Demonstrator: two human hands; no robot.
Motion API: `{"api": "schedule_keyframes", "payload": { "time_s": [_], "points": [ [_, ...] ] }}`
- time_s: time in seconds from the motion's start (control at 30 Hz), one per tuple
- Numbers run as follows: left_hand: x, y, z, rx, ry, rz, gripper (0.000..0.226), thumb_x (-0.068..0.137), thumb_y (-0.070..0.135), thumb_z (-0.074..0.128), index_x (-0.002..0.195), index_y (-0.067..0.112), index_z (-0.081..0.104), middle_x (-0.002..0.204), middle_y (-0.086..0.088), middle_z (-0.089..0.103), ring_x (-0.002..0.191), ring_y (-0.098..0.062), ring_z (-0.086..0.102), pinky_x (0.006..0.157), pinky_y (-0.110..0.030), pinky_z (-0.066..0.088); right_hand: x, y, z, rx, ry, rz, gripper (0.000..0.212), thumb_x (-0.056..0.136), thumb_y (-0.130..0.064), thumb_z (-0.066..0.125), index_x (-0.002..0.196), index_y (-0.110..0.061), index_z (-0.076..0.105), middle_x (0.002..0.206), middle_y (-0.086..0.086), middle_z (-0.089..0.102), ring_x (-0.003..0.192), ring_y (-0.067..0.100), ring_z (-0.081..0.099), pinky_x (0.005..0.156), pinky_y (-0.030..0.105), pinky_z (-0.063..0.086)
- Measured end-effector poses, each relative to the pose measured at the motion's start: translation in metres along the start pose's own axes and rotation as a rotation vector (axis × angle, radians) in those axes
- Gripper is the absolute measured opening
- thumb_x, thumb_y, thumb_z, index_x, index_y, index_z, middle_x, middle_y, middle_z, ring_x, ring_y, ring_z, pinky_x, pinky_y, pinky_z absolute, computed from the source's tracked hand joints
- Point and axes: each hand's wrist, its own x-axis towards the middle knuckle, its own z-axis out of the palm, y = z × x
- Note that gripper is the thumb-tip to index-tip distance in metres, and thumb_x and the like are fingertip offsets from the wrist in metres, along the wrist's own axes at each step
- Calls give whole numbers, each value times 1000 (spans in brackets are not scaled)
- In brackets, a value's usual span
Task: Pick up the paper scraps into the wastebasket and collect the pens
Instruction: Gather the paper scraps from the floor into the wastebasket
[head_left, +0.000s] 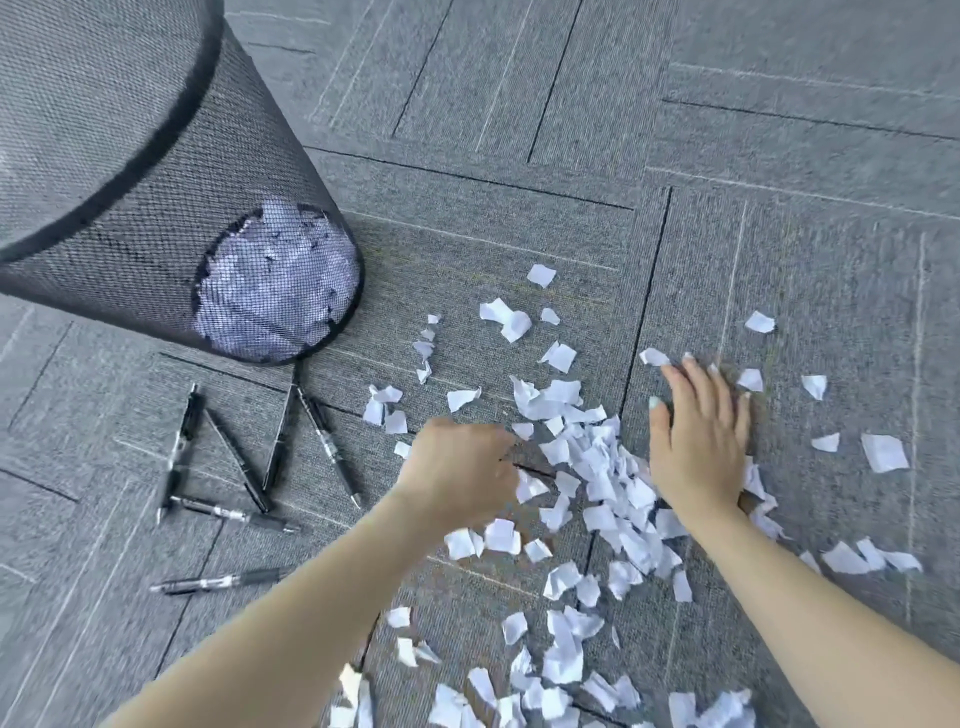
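Several white paper scraps (597, 462) lie scattered over the grey carpet, thickest between my two hands. My right hand (698, 441) lies flat with straight fingers on the carpet, at the right side of the pile. Left of the pile is my left hand (462, 475), its fingers curled downward; what they hold is hidden. A black mesh wastebasket (156, 171) stands at the upper left, with white scraps showing through its mesh at the bottom. Several black pens (234, 467) lie on the carpet in front of the basket, left of my left hand.
Grey carpet tiles (727, 130) with dark seams cover the whole floor. More scraps (545, 670) trail toward the lower edge of the view and out to the right (883, 452).
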Motion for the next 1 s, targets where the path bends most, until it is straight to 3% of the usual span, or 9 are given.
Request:
{"api": "schedule_keyframes", "payload": {
  "time_s": [0.07, 0.2, 0.4, 0.57, 0.7, 0.77, 0.83, 0.9, 1.0],
  "points": [
    [18, -15, -11, -37, 196, 18, 24, 88, 19, 39, 79, 14, 61, 73, 1, 62, 65, -17, 59, 88, -36, 46, 1, 0, -1, 8, 11, 7, 53, 92, -41, 17, 137, -21, 38, 149, -1, 31, 140, 21, 20, 114, 45, 4],
    [87, -12, -37, -249, 407, 5, 25, 93, 16, 43, 103, 13, 66, 109, -2, 61, 93, -17, 59, 95, -36, 45, 2, -3, 0, -17, -12, 7, 50, 93, -38, 20, 135, -19, 39, 147, 2, 33, 139, 22, 21, 115, 49, 7],
    [172, 10, -53, -155, 274, 43, 43, 94, 17, 43, 137, 23, 38, 148, 2, 31, 140, -19, 19, 114, -50, 8, 4, -5, -2, -35, -13, 7, 49, 93, -37, 21, 135, -19, 40, 147, 2, 34, 139, 22, 21, 114, 47, 5],
    [164, -8, -41, -180, 259, 0, 35, 93, 13, 45, 127, 18, 48, 135, -3, 43, 126, -23, 38, 108, -41, 31, 7, -5, -4, -26, -15, -2, 47, 92, -34, 24, 134, -20, 39, 146, 2, 34, 139, 22, 21, 115, 48, 5],
    [99, -4, -12, -464, 302, 98, 22, 91, 26, 50, 104, 16, 64, 109, 1, 61, 100, -9, 49, 98, -37, 40, 6, -4, -4, -3, -8, 1, 46, 91, -32, 25, 132, -19, 40, 146, 4, 34, 139, 24, 21, 114, 51, 7],
    [85, -11, -5, -531, 499, 13, 27, 88, 34, 49, 103, 19, 66, 114, 3, 60, 107, -7, 46, 102, -39, 33, 5, -4, -4, 3, -14, 0, 44, 91, -31, 27, 132, -19, 39, 146, 3, 33, 139, 24, 20, 114, 51, 8],
    [94, -32, -3, -561, 606, -248, 35, 88, 41, 43, 115, 26, 60, 132, 4, 49, 126, -13, 36, 109, -46, 21, 5, -3, -4, 0, -12, 1, 44, 91, -30, 28, 132, -19, 39, 147, 3, 32, 139, 24, 20, 114, 51, 7],
    [103, -55, 1, -573, 516, -436, 40, 91, 42, 37, 129, 32, 49, 146, 4, 33, 138, -18, 21, 113, -52, 10, 4, -4, -4, 1, -15, 7, 45, 91, -31, 27, 132, -19, 38, 147, 4, 32, 139, 24, 19, 114, 51, 7],
    [91, -54, 21, -609, 428, -325, 45, 92, 42, 31, 135, 32, 41, 153, 8, 18, 142, -14, 7, 116, -49, 3, 5, -5, -4, 6, -12, 2, 45, 91, -31, 26, 133, -18, 38, 147, 4, 31, 139, 24, 19, 114, 51, 6]
  ]
}}
